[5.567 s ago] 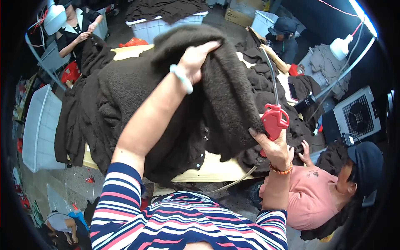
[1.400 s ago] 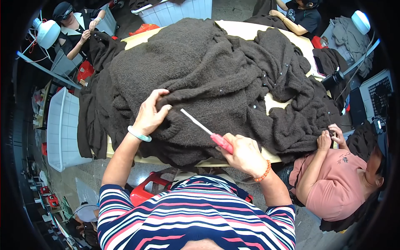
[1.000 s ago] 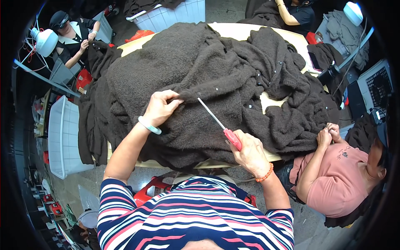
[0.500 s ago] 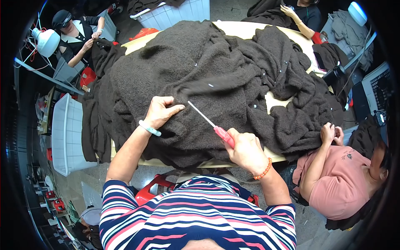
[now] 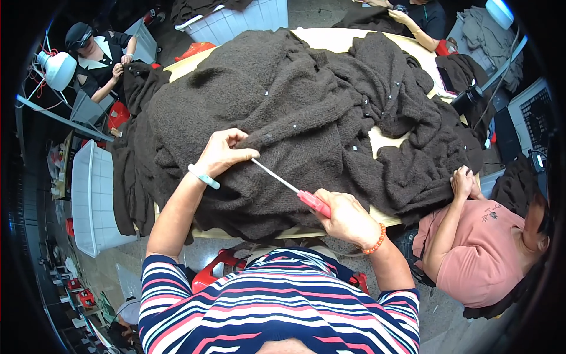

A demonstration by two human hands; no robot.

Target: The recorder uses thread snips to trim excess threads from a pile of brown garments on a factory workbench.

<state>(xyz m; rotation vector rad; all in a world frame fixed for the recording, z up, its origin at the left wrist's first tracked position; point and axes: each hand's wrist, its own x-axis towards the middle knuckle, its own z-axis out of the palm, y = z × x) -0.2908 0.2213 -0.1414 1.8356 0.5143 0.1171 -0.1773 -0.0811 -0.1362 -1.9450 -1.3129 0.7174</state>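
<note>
A large dark brown knit garment (image 5: 200, 112) lies heaped before me, with small pale spots along its edges. My left hand (image 5: 223, 154), a pale bangle at its wrist, pinches the end of a folded knit strip (image 5: 306, 122) between thumb and fingers. In my right hand (image 5: 351, 219) is a tool with a red handle (image 5: 314, 203) and a long thin metal shaft. The shaft slants up and left, its tip close to my left thumb. How that tip is shaped is too small to tell.
Under the knitwear is a pale yellow table (image 5: 330, 40). A person in pink (image 5: 483, 248) sits close at the right; others handle dark knits across the table. White crates stand at the left (image 5: 97, 200) and far side (image 5: 236, 26). A lamp (image 5: 58, 69) stands far left.
The knit strip, blurred earlier, now lies still with its end at my left hand. The tool's tip has moved down and left, nearer my left thumb.
</note>
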